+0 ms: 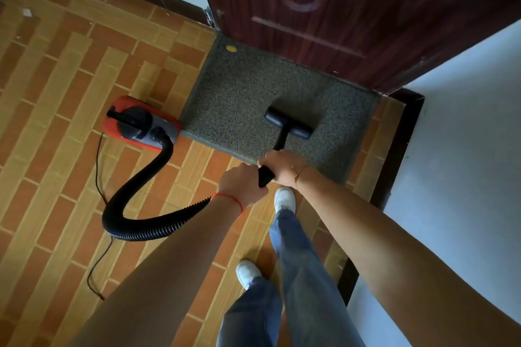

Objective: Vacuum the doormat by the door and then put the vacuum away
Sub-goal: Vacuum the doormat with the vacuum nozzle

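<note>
- Right grip (282, 167) and left grip (242, 184) both clasp the black ribbed vacuum hose (146, 222) near its wand.
- Black T-shaped nozzle (289, 122) rests on the grey speckled doormat (239, 87) before the dark red door (352, 8).
- Red-and-grey canister vacuum (141, 122) sits on the brick-patterned floor (56, 79), touching the mat's left edge.

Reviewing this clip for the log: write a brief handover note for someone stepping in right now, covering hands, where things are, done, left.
Left hand grips the black hose just behind the wand; right hand grips the wand's upper end.
Floor head rests on the grey doormat by the dark red door, toward its near right part.
Red canister sits on the tiled floor at the mat's left edge, cord trailing toward the person.
Done: vacuuming is under way.
Left: a yellow speck at the mat's far left corner; finish the mat, then put the vacuum away.
</note>
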Available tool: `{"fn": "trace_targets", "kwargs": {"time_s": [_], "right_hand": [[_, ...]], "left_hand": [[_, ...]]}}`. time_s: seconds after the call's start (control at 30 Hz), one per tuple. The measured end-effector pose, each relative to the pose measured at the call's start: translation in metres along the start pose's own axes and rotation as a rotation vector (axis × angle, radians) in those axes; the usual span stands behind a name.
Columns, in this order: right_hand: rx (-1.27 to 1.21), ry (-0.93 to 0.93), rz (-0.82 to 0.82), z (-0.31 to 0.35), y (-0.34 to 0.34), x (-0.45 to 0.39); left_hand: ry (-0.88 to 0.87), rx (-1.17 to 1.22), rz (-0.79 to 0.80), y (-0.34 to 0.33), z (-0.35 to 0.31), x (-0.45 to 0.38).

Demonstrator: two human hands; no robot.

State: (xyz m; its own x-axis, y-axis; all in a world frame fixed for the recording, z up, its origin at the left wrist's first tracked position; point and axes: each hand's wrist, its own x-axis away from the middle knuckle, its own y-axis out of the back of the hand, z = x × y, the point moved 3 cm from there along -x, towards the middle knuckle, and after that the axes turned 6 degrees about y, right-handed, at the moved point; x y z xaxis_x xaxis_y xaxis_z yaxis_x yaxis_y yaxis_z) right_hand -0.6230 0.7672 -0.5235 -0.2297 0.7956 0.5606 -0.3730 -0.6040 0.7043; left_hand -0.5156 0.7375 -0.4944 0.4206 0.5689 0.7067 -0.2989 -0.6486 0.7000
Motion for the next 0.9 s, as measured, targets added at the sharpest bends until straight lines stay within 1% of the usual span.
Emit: {"fn": "trace_targets", "kwargs": {"time_s": [0.33, 0.5, 0.7, 0.9], "right_hand": [[-0.043, -0.026, -0.023, 0.096, -0.099, 0.043], [-0.068, -0.014, -0.062, 0.126, -0.129, 0.058], [-0.063, -0.028, -0.095, 0.129, -0.145, 0.066], [-0.061, -0.046, -0.105, 0.103, -0.136, 0.066]], "left_hand": [[-0.044, -0.119, 0.017, -0.076, 0.053, 0.099], [-0.037, -0.123, 0.029, -0.105, 0.068, 0.132], [-0.042, -0.154, 0.014, -0.119, 0.065, 0.139], [-0.048, -0.146, -0.015, -0.112, 0.046, 0.123]]}}
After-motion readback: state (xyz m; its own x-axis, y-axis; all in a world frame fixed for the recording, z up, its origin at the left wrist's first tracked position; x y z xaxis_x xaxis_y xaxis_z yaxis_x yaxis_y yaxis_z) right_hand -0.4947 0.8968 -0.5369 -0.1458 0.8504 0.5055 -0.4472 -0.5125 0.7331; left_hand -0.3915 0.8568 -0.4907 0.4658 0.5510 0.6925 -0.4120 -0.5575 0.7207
